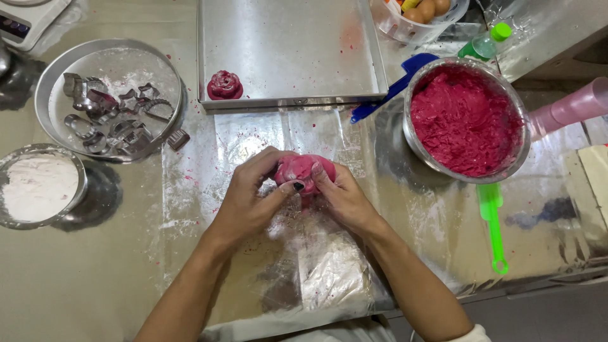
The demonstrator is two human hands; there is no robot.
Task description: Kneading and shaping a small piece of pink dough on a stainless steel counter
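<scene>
Both of my hands cup one lump of pink-red dough (303,170) over the middle of the plastic-covered worktop. My left hand (250,199) wraps its left side with the thumb pressed on top. My right hand (342,196) holds the right side, thumb against the dough too. A shaped dark red dough piece (225,85) sits at the near left corner of a metal baking tray (291,57). A steel bowl (514,114) full of the same red dough stands to the right.
A round metal pan (57,69) at left holds several metal cookie cutters (107,117). A bowl of white flour (39,187) is at the near left. A blue spatula (392,85), a green-handled tool (493,228), a pink cup (570,111) and a tub of eggs (421,16) are also there.
</scene>
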